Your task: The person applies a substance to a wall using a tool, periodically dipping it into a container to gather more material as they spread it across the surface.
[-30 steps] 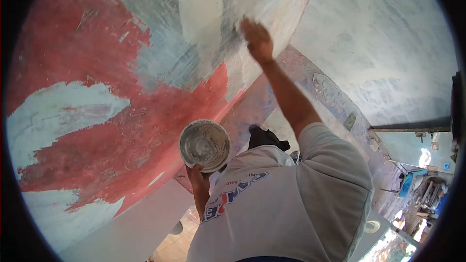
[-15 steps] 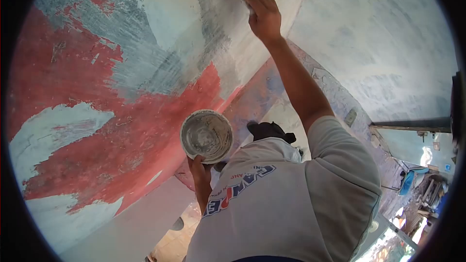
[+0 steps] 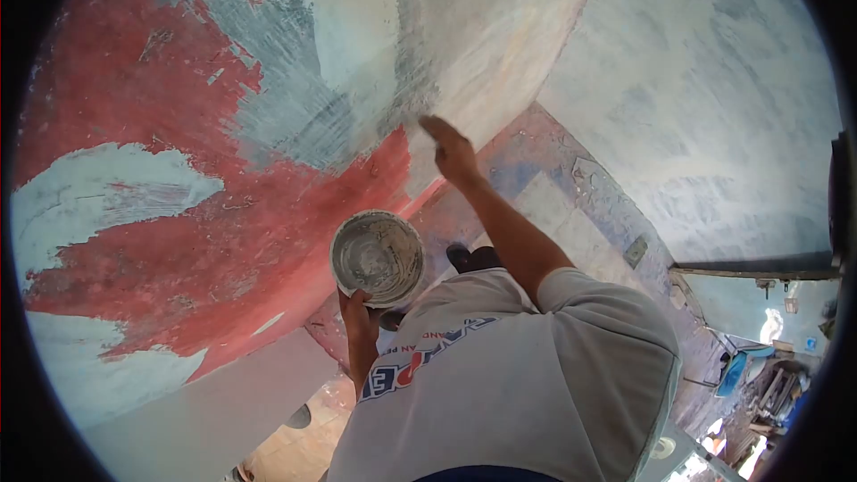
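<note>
My left hand [image 3: 359,319] grips a round bucket [image 3: 377,259] by its lower rim. Grey, paste-like material coats the inside of the bucket. My right hand [image 3: 453,150] is up at the painted wall [image 3: 295,214], fingers bunched and pointing toward the surface, close to the border between red paint and pale grey coating. What those fingers hold, if anything, is hidden and slightly blurred. Red paint, streaky grey patches and smooth whitish patches cover this wall.
A second wall [image 3: 705,116], pale and streaked, meets the first at a corner on the right. Below lies a stained floor [image 3: 571,196] with a small flat piece [image 3: 636,252] on it. Cluttered items [image 3: 781,393] lie at the far right.
My right hand has come down the wall from high up, toward the bucket. A pale edge seen at its fingers before no longer shows. The left hand still holds the bucket.
</note>
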`<state>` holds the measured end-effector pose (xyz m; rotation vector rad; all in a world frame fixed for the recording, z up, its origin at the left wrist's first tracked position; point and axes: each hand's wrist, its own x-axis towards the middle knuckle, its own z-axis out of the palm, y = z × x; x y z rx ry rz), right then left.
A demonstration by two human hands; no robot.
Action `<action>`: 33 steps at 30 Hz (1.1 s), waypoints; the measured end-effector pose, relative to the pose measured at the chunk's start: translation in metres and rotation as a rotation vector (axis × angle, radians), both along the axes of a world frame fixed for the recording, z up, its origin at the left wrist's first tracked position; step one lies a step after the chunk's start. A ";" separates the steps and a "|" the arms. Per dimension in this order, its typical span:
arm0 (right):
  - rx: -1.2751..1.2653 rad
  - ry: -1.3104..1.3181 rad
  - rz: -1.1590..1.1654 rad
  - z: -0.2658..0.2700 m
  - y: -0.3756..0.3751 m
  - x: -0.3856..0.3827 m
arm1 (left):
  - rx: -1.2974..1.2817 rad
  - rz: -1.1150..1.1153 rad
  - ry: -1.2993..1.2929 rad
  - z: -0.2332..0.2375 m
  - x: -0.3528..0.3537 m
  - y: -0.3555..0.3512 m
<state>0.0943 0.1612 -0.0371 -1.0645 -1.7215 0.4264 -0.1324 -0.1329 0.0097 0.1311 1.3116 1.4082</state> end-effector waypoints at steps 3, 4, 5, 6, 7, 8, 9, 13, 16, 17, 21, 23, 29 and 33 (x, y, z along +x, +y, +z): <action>0.215 0.053 -0.118 0.068 0.038 0.030 | -0.021 0.034 0.023 -0.004 -0.007 -0.003; 0.316 0.039 -0.149 0.106 0.047 0.038 | -0.017 0.026 0.013 -0.008 -0.011 -0.006; 0.356 0.030 -0.170 0.138 0.053 0.045 | -0.006 0.017 0.005 -0.010 -0.013 -0.005; 0.435 0.031 -0.196 0.159 0.063 0.049 | -0.008 0.082 0.005 -0.002 -0.004 -0.003; 0.469 0.017 -0.216 0.174 0.072 0.051 | -0.004 0.088 -0.002 -0.003 -0.004 -0.004; 0.502 0.002 -0.229 0.181 0.078 0.050 | 0.008 0.080 0.011 -0.004 -0.004 -0.006; 0.503 -0.004 -0.213 0.177 0.078 0.044 | 0.017 0.075 0.023 -0.006 -0.003 -0.009; 0.378 -0.022 -0.205 0.096 0.050 0.003 | 0.029 0.118 -0.023 -0.016 -0.004 -0.025; 0.209 -0.094 -0.105 0.006 0.000 -0.033 | 0.013 0.131 -0.029 -0.009 0.000 -0.024; 0.076 -0.104 -0.023 -0.011 -0.015 -0.037 | 0.024 0.134 -0.030 -0.005 0.002 -0.020; 0.015 0.040 0.021 0.015 -0.011 -0.015 | 0.045 0.094 -0.026 0.001 0.001 -0.016; 0.117 0.034 -0.119 0.078 0.018 0.007 | 0.026 0.102 -0.021 -0.001 -0.002 -0.014; 0.518 -0.009 -0.178 0.203 0.067 0.031 | 0.062 0.019 -0.048 -0.017 -0.008 -0.007; 0.440 0.014 -0.211 0.131 0.046 -0.009 | 0.054 0.028 -0.039 -0.010 0.000 -0.007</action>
